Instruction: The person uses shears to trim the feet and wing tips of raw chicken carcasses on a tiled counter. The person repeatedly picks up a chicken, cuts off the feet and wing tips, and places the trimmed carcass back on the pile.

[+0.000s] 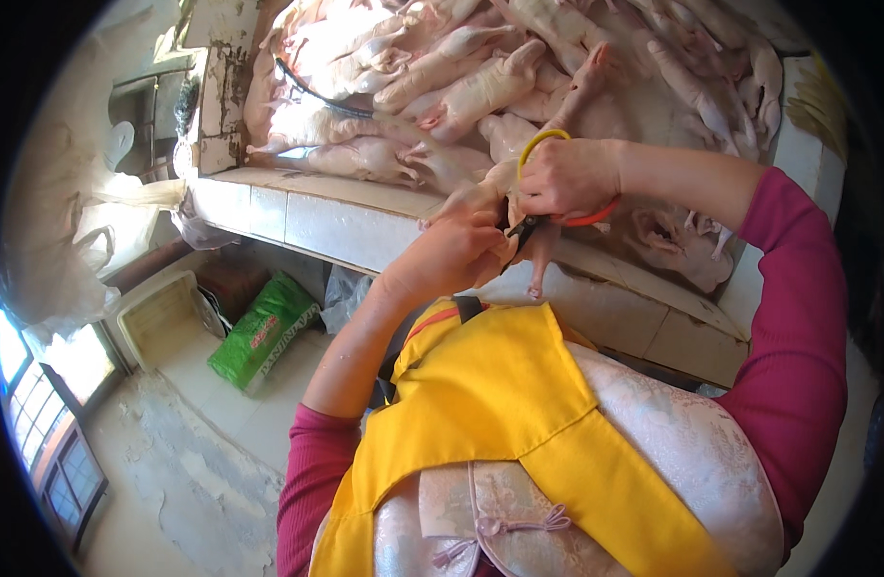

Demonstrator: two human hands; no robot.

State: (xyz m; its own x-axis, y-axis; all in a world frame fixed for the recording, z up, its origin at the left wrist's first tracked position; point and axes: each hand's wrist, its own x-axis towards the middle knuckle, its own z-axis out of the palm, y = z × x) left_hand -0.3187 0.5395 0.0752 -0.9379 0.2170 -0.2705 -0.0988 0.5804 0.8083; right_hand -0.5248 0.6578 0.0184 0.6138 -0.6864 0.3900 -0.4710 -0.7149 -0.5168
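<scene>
In my right hand (pixel 572 181) is a pair of scissors (pixel 530 144), with one yellow handle loop and one red-orange loop. Their dark blades point down and left, against a plucked bird carcass (pixel 541 252) at the near rim of the tiled basin. My left hand (pixel 459 252) is closed around part of that carcass, right by the blades, and its fingers partly hide the blade tips. A pale leg of the bird hangs over the rim between my hands and my body. Many other plucked carcasses (pixel 480 91) lie piled just beyond.
White tiles form the basin's rim (pixel 351 226). A dark hose (pixel 317 94) lies across the pile. Below, at the left, are a green printed sack (pixel 264 332), a cream plastic crate (pixel 158 317) and a clear plastic bag (pixel 346 296). Yellowish gloves (pixel 819 104) hang at the right edge.
</scene>
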